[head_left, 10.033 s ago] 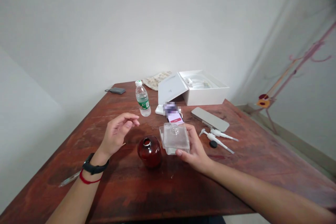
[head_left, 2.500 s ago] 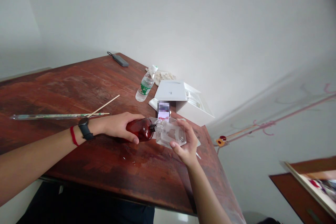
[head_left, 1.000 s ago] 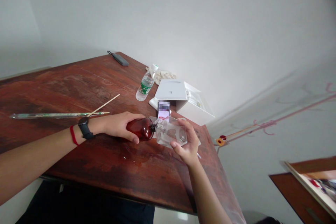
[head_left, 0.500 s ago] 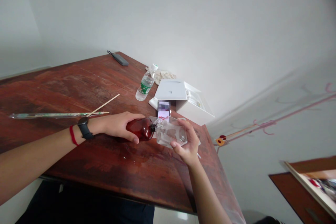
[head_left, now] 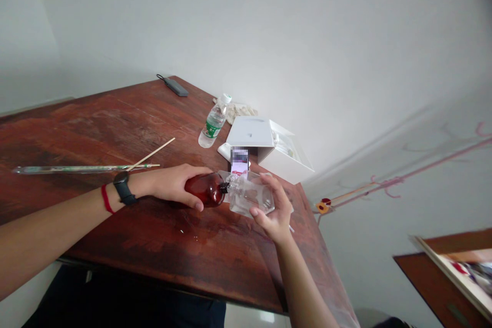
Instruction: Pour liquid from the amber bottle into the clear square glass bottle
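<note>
My left hand (head_left: pixel 179 184) is wrapped round a dark red-brown bottle (head_left: pixel 207 189), tipped on its side with its black neck pointing right. My right hand (head_left: pixel 275 207) grips a clear, square-sided bottle (head_left: pixel 248 197), also tilted, its mouth facing left. The two necks meet mouth to mouth, or nearly so; I cannot tell whether they touch. Both bottles are over the table. Just behind them a phone (head_left: pixel 240 161) with a lit screen leans against a white box (head_left: pixel 286 159).
On the brown wooden table (head_left: pixel 184 266) stand a water bottle (head_left: pixel 212 125) and, farther back, a grey flat device (head_left: pixel 176 87) with a loop. A thin wooden stick (head_left: pixel 151 154) crosses a plastic-wrapped packet (head_left: pixel 84 169) at left. A crumpled cloth (head_left: pixel 240 111) lies by the wall.
</note>
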`<control>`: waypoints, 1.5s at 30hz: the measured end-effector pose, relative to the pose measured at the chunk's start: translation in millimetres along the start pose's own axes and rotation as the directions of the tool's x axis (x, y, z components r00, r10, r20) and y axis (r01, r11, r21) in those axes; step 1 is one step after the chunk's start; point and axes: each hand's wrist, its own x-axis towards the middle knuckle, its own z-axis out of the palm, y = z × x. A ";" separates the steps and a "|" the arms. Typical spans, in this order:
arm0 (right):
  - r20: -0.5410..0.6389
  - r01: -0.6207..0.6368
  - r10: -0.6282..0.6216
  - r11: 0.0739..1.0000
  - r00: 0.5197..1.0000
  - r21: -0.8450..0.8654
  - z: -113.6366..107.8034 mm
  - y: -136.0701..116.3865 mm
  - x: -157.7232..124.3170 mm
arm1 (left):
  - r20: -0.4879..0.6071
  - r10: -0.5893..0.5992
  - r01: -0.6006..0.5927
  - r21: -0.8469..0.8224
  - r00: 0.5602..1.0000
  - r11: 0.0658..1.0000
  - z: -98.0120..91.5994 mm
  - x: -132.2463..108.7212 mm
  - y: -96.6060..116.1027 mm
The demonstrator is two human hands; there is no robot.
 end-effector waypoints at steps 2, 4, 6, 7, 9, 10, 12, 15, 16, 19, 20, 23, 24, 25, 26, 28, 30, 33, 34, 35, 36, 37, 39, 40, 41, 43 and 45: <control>0.000 0.004 -0.004 1.000 1.000 0.006 -0.2 -0.3 0.1 | 0.000 0.003 -0.003 -0.012 1.000 1.000 0.0 0.2 -0.1; 0.000 0.008 -0.008 1.000 1.000 0.014 -0.5 -0.6 0.1 | 0.002 0.000 0.000 -0.017 1.000 1.000 -0.1 0.3 0.0; -0.001 0.010 -0.010 1.000 1.000 0.025 -0.7 -0.7 0.0 | 0.002 -0.007 0.007 -0.014 1.000 1.000 -0.2 0.4 0.3; -0.001 0.011 -0.011 0.999 1.000 0.031 -0.8 -0.7 -0.1 | 0.004 -0.010 0.010 -0.014 1.000 1.000 -0.3 0.5 0.4; 0.000 0.007 -0.007 0.999 1.000 0.037 -0.8 -0.6 -0.2 | 0.007 -0.015 0.016 -0.021 1.000 1.000 -0.3 0.6 0.5; 0.002 0.005 -0.005 0.999 1.000 0.036 -0.8 -0.5 -0.2 | 0.007 -0.017 0.017 -0.024 1.000 1.000 -0.3 0.6 0.5; 0.003 0.002 -0.003 0.999 1.000 0.033 -0.7 -0.4 -0.1 | 0.003 -0.021 0.021 -0.023 1.000 1.000 -0.4 0.6 0.7; 0.002 0.003 -0.003 0.999 1.000 0.038 -0.6 -0.5 -0.1 | 0.003 -0.016 0.016 -0.023 1.000 1.000 -0.5 0.4 1.2; 0.002 0.002 -0.002 0.999 1.000 0.042 -0.6 -0.6 -0.1 | 0.006 -0.014 0.014 -0.025 1.000 1.000 -0.5 0.3 1.4; 0.001 0.000 0.000 0.999 1.000 0.039 -0.7 -1.4 0.0 | 0.007 -0.009 0.010 -0.026 1.000 1.000 -0.4 0.3 1.5; -0.001 0.001 -0.001 0.999 1.000 0.033 -0.7 -1.6 0.1 | 0.005 -0.009 0.010 -0.028 1.000 1.000 -0.2 0.3 1.3; -0.003 0.020 -0.020 1.000 1.000 0.017 -1.2 -2.1 1.2 | -0.006 -0.011 0.010 -0.027 1.000 1.000 0.5 0.0 0.3; 0.000 0.028 -0.028 0.999 1.000 0.016 -1.5 -2.2 1.6 | -0.009 -0.013 0.013 -0.021 1.000 1.000 0.6 -0.1 -0.2; 0.004 0.035 -0.035 0.999 0.999 0.016 -1.9 -2.3 2.1 | -0.013 -0.013 0.013 -0.014 1.000 1.000 0.8 -0.2 -0.6; 0.009 0.040 -0.040 0.999 0.999 0.015 -2.2 -2.4 2.7 | -0.014 -0.010 0.010 -0.009 1.000 1.000 0.8 -0.2 -1.0; 0.019 0.044 -0.044 0.999 0.999 0.013 -3.1 -2.7 3.7 | -0.012 0.003 -0.003 -0.012 1.000 1.000 0.9 0.0 -1.9; 0.028 0.046 -0.047 0.999 0.999 0.012 -4.1 -3.3 4.8 | -0.012 0.021 -0.021 -0.036 1.000 0.999 0.9 0.2 -2.8; 0.046 0.043 -0.043 0.999 0.998 0.005 -5.4 -4.8 6.9 | -0.014 0.028 -0.028 -0.053 1.000 0.998 1.4 0.2 -3.9; 0.051 0.040 -0.040 0.999 0.998 0.000 -5.9 -5.4 7.7 | -0.015 0.030 -0.030 -0.056 0.999 0.998 1.5 0.1 -4.2; 0.055 0.037 -0.036 0.999 0.998 -0.007 -6.3 -6.1 8.5 | -0.016 0.031 -0.032 -0.058 0.999 0.998 1.7 -0.1 -4.4; 0.057 0.034 -0.033 0.999 0.998 -0.013 -6.8 -6.9 9.2 | -0.019 0.034 -0.035 -0.059 0.999 0.998 1.8 -0.4 -4.7; 0.059 0.031 -0.030 0.999 0.998 -0.019 -7.2 -7.7 9.9 | -0.024 0.037 -0.039 -0.058 0.999 0.998 1.9 -0.7 -4.8; 0.067 0.026 -0.024 0.999 0.997 -0.028 -8.1 -9.2 11.2 | -0.036 0.039 -0.040 -0.047 0.999 0.998 2.0 -1.2 -4.9; 0.071 0.023 -0.021 0.999 0.997 -0.029 -8.6 -9.9 11.7 | -0.041 0.036 -0.038 -0.040 0.998 0.998 2.0 -1.4 -4.8; 0.076 0.021 -0.018 0.999 0.997 -0.029 -9.0 -10.6 12.2 | -0.044 0.034 -0.036 -0.035 0.998 0.999 2.0 -1.6 -4.6; 0.083 0.015 -0.013 1.000 0.996 -0.027 -9.6 -11.5 13.0 | -0.043 0.032 -0.033 -0.036 0.999 0.999 1.9 -1.7 -3.9; 0.086 0.015 -0.013 0.999 0.996 -0.029 -10.2 -12.2 13.9 | -0.036 0.027 -0.029 -0.046 0.999 0.999 1.9 -1.6 -3.0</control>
